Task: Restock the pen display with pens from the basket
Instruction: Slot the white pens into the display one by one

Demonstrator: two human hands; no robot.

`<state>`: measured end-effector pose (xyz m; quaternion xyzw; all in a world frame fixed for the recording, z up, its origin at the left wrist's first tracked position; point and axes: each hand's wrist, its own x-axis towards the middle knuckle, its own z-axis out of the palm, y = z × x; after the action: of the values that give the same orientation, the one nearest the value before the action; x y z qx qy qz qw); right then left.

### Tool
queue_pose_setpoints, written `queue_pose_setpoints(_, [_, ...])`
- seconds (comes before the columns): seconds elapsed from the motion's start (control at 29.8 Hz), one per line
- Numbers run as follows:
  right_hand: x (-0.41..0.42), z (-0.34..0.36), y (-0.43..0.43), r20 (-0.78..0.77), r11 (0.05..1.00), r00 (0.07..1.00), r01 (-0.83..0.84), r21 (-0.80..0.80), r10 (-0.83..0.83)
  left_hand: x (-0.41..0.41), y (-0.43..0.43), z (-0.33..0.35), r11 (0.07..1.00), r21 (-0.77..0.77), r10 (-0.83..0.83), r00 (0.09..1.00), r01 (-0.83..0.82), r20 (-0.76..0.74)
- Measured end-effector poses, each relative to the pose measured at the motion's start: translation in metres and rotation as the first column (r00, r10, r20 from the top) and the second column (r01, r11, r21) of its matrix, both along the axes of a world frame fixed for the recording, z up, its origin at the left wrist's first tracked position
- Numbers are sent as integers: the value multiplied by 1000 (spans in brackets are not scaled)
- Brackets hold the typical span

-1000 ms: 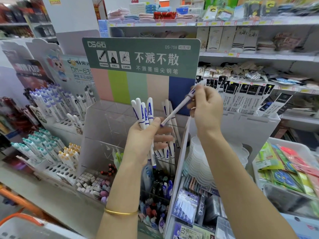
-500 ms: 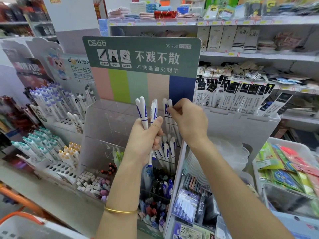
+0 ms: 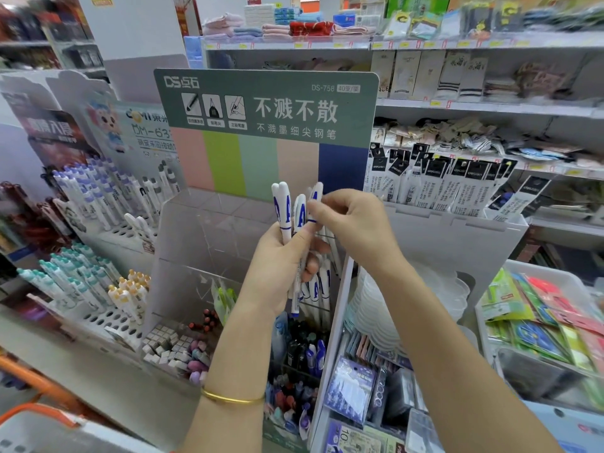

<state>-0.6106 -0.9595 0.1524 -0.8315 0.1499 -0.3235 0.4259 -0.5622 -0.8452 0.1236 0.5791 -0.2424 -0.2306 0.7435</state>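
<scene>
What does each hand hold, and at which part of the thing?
The left hand grips a bunch of white pens around the middle of their barrels. The right hand pinches one pen of the bunch near its upper end.

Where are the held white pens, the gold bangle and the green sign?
white pens (image 3: 281, 207): head view, cap of the leftmost pen
gold bangle (image 3: 230, 399): head view, middle of the band
green sign (image 3: 266, 107): head view, centre of its face

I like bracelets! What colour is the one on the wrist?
Gold: a thin metal bangle, head view.
</scene>
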Motion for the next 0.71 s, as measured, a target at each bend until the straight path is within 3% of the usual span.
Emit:
queue_pose_setpoints(0.07, [0,1,-1,31,997,999,-30,76,28,-2,0,1,1000,14,-11,1000,11,2])
queue_pose_setpoints(0.2, [0,5,-9,345,968,916,137,209,-204,1,4,0,997,47,64,998,-63,-10])
queue_pose_setpoints(0.27, [0,7,-13,462,957,839,243,157,-288,3,6,0,992,69,102,995,-102,2])
queue_pose_setpoints(0.34, [0,5,-18,498,937,815,348,-13,-296,4,6,-1,988,84,126,992,-128,26])
queue_pose_setpoints(0.4, [2,0,-22,397,910,880,362,-204,-261,4,6,-1,988,81,128,991,-131,35])
queue_pose_setpoints(0.5, [4,-7,-24,64,888,959,279,-365,-275,4,4,-1,992,68,105,994,-106,7])
queue_pose_setpoints(0.57, [6,-12,-22,-109,858,936,254,-446,-334,4,3,-1,993,72,99,995,-99,0])
queue_pose_setpoints(0.71, [9,-13,-18,-226,825,895,222,-520,-384,5,3,-4,993,71,96,995,-95,-6])
